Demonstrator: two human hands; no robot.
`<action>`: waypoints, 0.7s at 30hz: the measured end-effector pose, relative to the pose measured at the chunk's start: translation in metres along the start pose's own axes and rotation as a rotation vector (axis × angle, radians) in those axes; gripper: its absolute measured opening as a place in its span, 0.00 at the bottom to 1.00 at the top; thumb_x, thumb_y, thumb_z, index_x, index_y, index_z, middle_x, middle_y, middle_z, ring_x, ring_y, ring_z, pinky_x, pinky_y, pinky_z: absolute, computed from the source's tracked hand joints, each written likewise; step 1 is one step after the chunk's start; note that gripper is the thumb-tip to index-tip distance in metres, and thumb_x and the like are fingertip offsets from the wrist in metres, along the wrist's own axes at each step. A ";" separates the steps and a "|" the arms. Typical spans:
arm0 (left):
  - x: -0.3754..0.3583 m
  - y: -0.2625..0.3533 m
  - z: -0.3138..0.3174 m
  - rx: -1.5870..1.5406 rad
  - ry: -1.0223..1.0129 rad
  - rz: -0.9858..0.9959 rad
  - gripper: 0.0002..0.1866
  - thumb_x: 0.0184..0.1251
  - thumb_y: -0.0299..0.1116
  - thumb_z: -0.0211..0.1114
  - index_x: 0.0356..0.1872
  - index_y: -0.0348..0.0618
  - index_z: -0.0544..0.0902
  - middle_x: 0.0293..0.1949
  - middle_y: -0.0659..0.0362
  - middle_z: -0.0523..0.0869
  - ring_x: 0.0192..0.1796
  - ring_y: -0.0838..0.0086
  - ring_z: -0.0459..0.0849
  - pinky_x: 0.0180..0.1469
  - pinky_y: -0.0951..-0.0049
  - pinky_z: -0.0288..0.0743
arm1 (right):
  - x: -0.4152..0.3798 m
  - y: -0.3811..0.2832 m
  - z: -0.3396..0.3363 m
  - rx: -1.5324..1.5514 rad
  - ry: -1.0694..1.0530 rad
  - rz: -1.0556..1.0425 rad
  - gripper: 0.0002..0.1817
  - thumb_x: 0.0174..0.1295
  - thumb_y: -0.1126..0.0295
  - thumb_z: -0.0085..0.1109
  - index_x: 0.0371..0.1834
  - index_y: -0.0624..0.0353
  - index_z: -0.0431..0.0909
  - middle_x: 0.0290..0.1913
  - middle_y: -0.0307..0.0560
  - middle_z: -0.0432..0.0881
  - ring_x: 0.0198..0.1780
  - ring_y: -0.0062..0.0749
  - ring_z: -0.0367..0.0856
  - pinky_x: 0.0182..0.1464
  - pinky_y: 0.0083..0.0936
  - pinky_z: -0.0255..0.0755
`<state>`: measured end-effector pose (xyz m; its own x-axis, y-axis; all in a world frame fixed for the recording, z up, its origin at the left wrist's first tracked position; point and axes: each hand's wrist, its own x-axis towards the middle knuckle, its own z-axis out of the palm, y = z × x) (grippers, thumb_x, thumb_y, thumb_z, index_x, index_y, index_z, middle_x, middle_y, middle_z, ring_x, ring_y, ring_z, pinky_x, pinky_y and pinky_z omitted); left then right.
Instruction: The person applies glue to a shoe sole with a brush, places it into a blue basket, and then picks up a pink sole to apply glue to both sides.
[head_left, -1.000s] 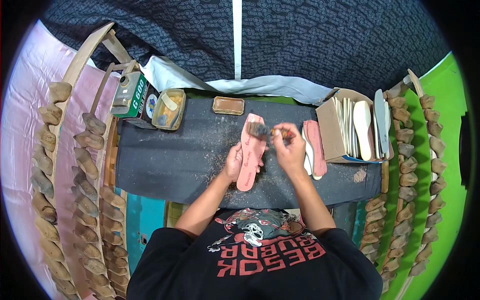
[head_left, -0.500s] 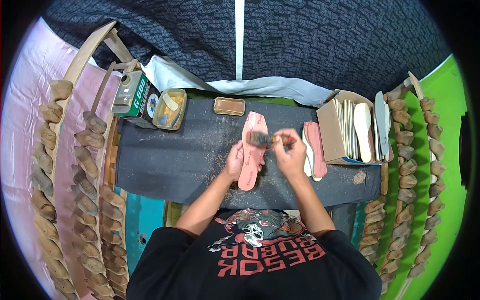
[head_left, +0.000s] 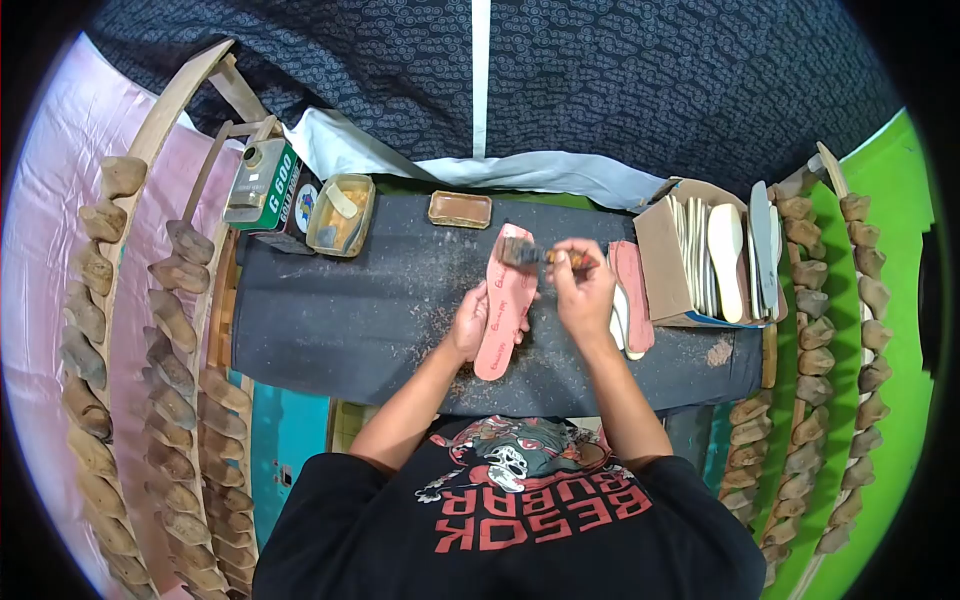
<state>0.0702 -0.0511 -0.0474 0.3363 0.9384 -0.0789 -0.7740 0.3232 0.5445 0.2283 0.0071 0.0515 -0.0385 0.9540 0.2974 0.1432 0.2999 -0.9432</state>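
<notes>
Above the table, the left hand grips a pink insole; the right hand, closed round a brush, holds bristles at its far end. Leftward, open tabletop (crumb-strewn); at the table's far edge, a tray.

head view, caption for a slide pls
Left hand steadies a pink insole while the right hand holds a brush to its upper end.
</notes>
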 end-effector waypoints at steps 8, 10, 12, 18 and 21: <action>0.001 -0.008 -0.011 0.004 -0.020 0.026 0.35 0.79 0.57 0.33 0.67 0.39 0.72 0.55 0.50 0.84 0.40 0.65 0.87 0.38 0.65 0.85 | -0.018 0.007 0.001 -0.017 -0.125 -0.004 0.05 0.66 0.73 0.61 0.41 0.62 0.80 0.29 0.41 0.86 0.31 0.19 0.83 0.37 0.23 0.77; 0.000 -0.005 -0.011 -0.001 0.017 0.019 0.34 0.79 0.57 0.33 0.67 0.40 0.73 0.53 0.50 0.84 0.40 0.65 0.87 0.38 0.65 0.85 | -0.017 0.004 0.004 -0.032 -0.109 -0.033 0.05 0.66 0.73 0.61 0.41 0.62 0.80 0.29 0.42 0.86 0.31 0.19 0.83 0.37 0.23 0.77; -0.003 -0.002 -0.005 0.005 0.017 0.009 0.35 0.79 0.57 0.33 0.67 0.40 0.73 0.53 0.50 0.84 0.39 0.65 0.87 0.38 0.65 0.85 | -0.010 -0.002 0.005 -0.109 -0.094 -0.085 0.05 0.72 0.74 0.58 0.45 0.63 0.78 0.32 0.38 0.83 0.32 0.17 0.81 0.37 0.19 0.76; -0.003 0.004 0.015 -0.008 -0.006 0.026 0.35 0.79 0.59 0.34 0.66 0.41 0.73 0.53 0.50 0.84 0.39 0.66 0.86 0.37 0.65 0.85 | 0.016 -0.008 0.006 -0.089 0.024 -0.128 0.05 0.70 0.74 0.59 0.43 0.63 0.79 0.30 0.41 0.84 0.31 0.19 0.81 0.35 0.20 0.75; -0.003 0.004 0.009 -0.075 0.018 0.039 0.34 0.79 0.60 0.35 0.65 0.42 0.73 0.48 0.52 0.84 0.38 0.64 0.86 0.37 0.64 0.84 | -0.006 -0.005 0.004 -0.020 -0.059 -0.005 0.04 0.65 0.74 0.61 0.40 0.63 0.80 0.29 0.42 0.84 0.32 0.18 0.82 0.36 0.22 0.76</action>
<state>0.0704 -0.0539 -0.0375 0.2958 0.9524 -0.0736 -0.8246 0.2935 0.4836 0.2237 -0.0003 0.0537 -0.0978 0.9513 0.2922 0.1625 0.3050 -0.9384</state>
